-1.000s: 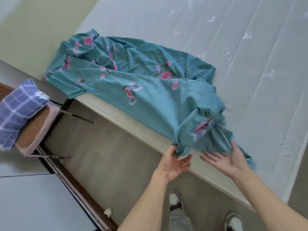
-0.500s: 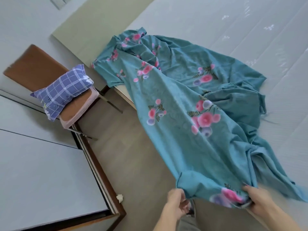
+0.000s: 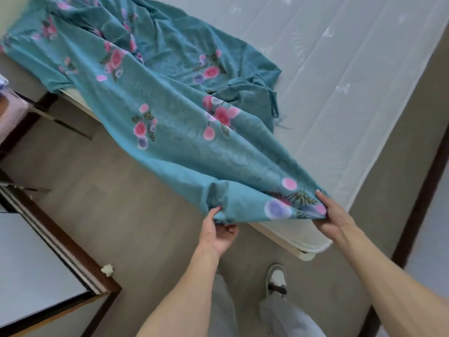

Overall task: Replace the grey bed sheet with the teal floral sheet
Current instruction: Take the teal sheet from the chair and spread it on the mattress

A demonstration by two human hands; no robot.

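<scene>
Teal floral sheet (image 3: 175, 132) — rumpled, draped off the mattress (image 3: 340, 81) edge.

The person's forearms are bare, with no sleeves, watch or rings visible. Light grey trousers (image 3: 279, 319) cover the legs. One shoe (image 3: 276, 279) shows: white toe, grey sides, dark strap.

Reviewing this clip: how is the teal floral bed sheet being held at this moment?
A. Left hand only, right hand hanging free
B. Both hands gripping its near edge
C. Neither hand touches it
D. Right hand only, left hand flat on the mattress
B. The left hand and the right hand each grip the near edge of the teal floral bed sheet, which is lifted off the white quilted mattress corner.
</scene>
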